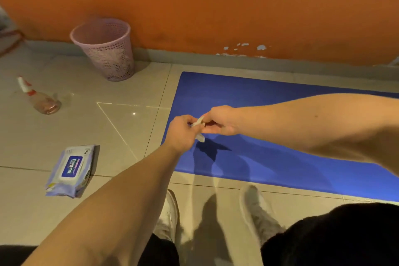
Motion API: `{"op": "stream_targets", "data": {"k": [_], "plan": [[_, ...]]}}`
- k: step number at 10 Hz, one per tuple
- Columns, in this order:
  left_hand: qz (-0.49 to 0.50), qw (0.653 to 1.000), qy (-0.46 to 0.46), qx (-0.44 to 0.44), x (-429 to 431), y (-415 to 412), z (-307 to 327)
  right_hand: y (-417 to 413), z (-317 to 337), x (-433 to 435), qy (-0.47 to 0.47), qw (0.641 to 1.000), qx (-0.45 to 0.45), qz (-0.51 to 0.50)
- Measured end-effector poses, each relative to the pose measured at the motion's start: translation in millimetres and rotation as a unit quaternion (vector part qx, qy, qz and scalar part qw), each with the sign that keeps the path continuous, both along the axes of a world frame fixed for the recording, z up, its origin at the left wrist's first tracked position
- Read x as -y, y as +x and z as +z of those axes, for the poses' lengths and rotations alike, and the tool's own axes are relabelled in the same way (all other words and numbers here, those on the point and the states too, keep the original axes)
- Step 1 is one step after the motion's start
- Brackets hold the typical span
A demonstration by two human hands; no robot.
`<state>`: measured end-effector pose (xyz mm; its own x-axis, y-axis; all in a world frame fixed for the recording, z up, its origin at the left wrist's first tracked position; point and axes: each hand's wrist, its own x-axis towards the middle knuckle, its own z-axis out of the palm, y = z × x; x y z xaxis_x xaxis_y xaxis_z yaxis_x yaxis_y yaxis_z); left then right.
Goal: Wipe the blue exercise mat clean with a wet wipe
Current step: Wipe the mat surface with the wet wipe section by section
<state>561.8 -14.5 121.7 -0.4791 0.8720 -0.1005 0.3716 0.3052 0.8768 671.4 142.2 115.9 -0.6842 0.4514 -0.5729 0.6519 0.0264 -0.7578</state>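
Bin (112, 58) contents unclear; L hand (181, 134), R hand (223, 120) pinch wipe (200, 137).

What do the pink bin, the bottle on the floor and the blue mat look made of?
Pink perforated wastebasket: moulded plastic, fairly matt, judging by its regular lattice of holes.
Clear spray bottle with the red-and-white nozzle, lying on its side: probably transparent plastic, glossy and see-through.
Blue exercise mat: likely foam or rubber, with a matt, even colour, lying flat without glare.
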Motion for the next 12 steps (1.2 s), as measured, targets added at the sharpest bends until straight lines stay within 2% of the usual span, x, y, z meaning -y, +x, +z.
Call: {"op": "stream_targets", "data": {"k": [1, 2, 3, 4, 5, 6, 7, 8, 9, 10, 11, 12], "plan": [[0.019, 0.998, -0.06, -0.026, -2, -3, -28, 5, 21, 31, -0.053, 0.989, 0.03, -0.136], [0.025, 0.985, -0.127, -0.116, -4, -6, -67, 20, -15, 14, -0.017, 0.987, 0.072, -0.146], [0.089, 0.973, -0.157, -0.144, -7, -10, -112, 47, -52, -9, 0.064, 0.992, 0.104, -0.04], [0.173, 0.965, -0.184, -0.062, -12, -14, -148, 70, -96, -28, 0.18, 0.973, 0.137, 0.048], [0.155, 0.954, -0.224, -0.128, -14, -8, -175, 82, -138, -25, 0.252, 0.957, 0.113, 0.086], [0.099, 0.948, -0.244, -0.181, -13, 13, -188, 81, -167, 2, 0.29, 0.949, 0.086, 0.093], [0.077, 0.952, -0.23, -0.185, -15, 35, -197, 81, -184, 31, 0.337, 0.93, 0.088, 0.118], [0.096, 0.963, -0.205, -0.144, -18, 49, -201, 82, -193, 45, 0.337, 0.918, 0.119, 0.174], [0.1, 0.957, -0.224, -0.158, -19, 51, -202, 83, -198, 44, 0.347, 0.906, 0.13, 0.204], [0.1, 0.93, -0.22, -0.277, -19, 45, -207, 86, -204, 42, 0.357, 0.899, 0.128, 0.219], [-0.035, 0.88, -0.215, -0.421, -13, 34, -216, 88, -208, 42, 0.359, 0.898, 0.122, 0.223], [-0.174, 0.848, -0.235, -0.441, -8, 33, -222, 88, -210, 43, 0.36, 0.899, 0.121, 0.218]]}}
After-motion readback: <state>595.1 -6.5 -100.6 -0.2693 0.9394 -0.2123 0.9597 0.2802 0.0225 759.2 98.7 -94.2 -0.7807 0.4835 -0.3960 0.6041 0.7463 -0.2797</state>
